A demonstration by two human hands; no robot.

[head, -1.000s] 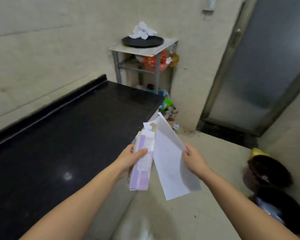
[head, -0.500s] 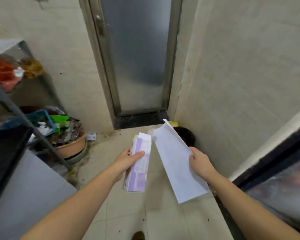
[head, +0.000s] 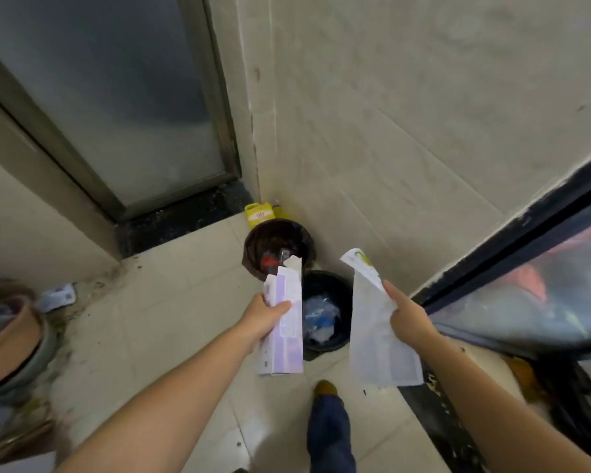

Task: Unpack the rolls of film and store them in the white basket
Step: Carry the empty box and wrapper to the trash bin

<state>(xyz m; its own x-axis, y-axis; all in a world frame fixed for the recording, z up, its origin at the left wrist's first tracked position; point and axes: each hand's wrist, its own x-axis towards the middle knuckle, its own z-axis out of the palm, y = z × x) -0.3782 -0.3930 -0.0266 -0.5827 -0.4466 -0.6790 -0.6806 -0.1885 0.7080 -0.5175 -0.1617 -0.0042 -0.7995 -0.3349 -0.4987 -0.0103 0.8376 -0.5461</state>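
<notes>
My left hand (head: 265, 315) grips a tall purple-and-white carton (head: 284, 331) with its top flaps open, held upright above the floor. My right hand (head: 406, 314) pinches a flattened white carton (head: 377, 339) with a green mark near its top. The two cartons hang apart, on either side of a black bin (head: 328, 310) with plastic scraps inside. No roll of film and no white basket is in view.
A second dark bin (head: 277, 245) stands behind the first, with a yellow container (head: 258, 213) in the corner. A frosted door (head: 116, 107) is at the left, a tiled wall (head: 406, 114) ahead, a black counter edge (head: 512, 233) at right. My leg (head: 328, 431) is below.
My view has swung right from the black counter to the door corner. The two bins now lie right under my hands, and the two cartons have moved apart.
</notes>
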